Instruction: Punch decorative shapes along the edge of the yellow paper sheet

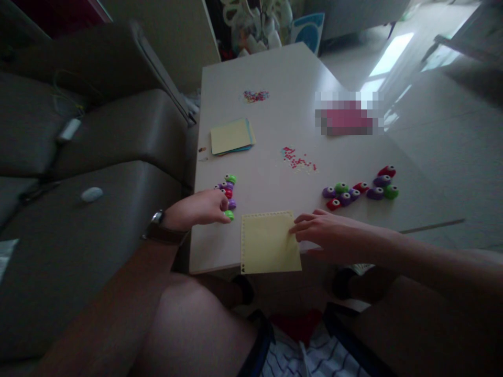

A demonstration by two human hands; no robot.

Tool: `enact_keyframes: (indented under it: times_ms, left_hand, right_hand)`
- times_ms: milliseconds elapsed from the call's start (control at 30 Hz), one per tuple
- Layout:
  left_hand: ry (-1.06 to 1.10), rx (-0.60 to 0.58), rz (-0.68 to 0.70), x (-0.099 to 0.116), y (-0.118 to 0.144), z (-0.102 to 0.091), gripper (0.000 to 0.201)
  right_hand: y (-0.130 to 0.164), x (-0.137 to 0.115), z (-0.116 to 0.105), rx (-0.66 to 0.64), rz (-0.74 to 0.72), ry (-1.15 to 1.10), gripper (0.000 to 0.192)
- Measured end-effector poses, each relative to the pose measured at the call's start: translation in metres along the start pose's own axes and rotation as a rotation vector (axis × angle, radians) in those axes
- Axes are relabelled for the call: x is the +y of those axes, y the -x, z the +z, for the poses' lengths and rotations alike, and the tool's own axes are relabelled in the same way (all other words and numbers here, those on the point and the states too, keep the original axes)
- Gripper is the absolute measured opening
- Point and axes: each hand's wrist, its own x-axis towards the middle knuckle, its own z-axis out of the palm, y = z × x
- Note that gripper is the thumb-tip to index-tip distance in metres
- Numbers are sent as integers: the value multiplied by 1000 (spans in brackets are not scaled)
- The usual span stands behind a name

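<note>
My left hand (204, 207), with a watch on its wrist, reaches into a small cluster of paper punches at the table's left edge. Its thumb and forefinger close on a green paper punch (229, 215), partly hidden by the fingers. Just behind lie a purple punch (232, 203), a red one (228, 193) and another green one (230, 179). A yellow sheet (271, 243) overhangs the front edge, with small notches along its top and left sides. My right hand (320, 230) rests its outstretched fingertips on the sheet's right edge.
Several more punches (345, 198) stand on the right of the white table (267, 120). A stack of coloured paper (231, 137) lies at the left. Tiny paper bits form two piles (256, 96), (298, 159). A grey sofa (129, 209) borders the left side.
</note>
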Motion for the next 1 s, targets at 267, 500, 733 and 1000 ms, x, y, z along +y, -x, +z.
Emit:
enact_keyframes:
  times_ms: [267, 500, 733, 1000]
  left_hand:
    - [432, 160, 396, 78, -9, 30, 19]
    - [694, 74, 415, 100, -23, 41, 27]
    - [958, -51, 443, 95, -30, 48, 40]
    - [235, 191, 303, 71, -40, 49, 37]
  right_hand:
    - [-16, -11, -11, 230, 215, -145, 30]
    - [-17, -3, -12, 352, 180, -263, 13]
    - [-14, 1, -19, 274, 211, -304, 18]
    - [-9, 11, -20, 289, 287, -12, 36]
